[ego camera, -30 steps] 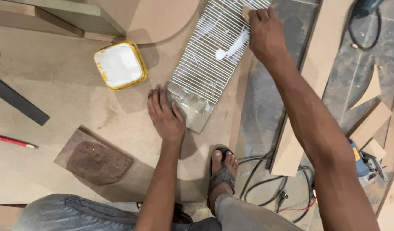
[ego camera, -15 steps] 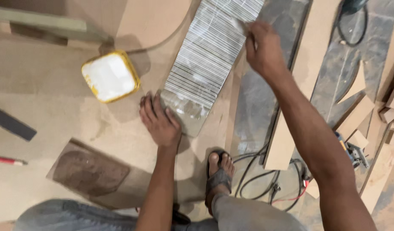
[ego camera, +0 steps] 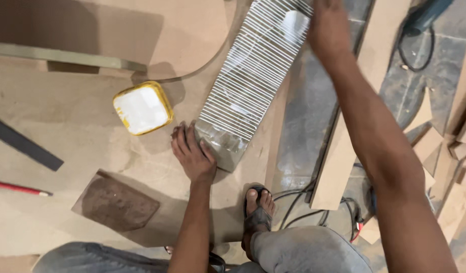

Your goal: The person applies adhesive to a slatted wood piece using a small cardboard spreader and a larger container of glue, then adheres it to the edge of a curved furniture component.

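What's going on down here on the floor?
A person crouches over a slatted panel lying on a board. The left hand presses flat at the panel's near end, while the right hand works at its far end, over white glue smeared on the slats. An open yellow tub of white glue sits beside it.

Grooved panel [ego camera: 253,81] showing glossy wet sheen; matt fibreboard sheet [ego camera: 91,131] lying beneath; yellow plastic tub [ego camera: 142,107].

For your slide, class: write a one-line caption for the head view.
Left hand steadies a ribbed panel on a board while the right hand works glue over it, beside a yellow tub.
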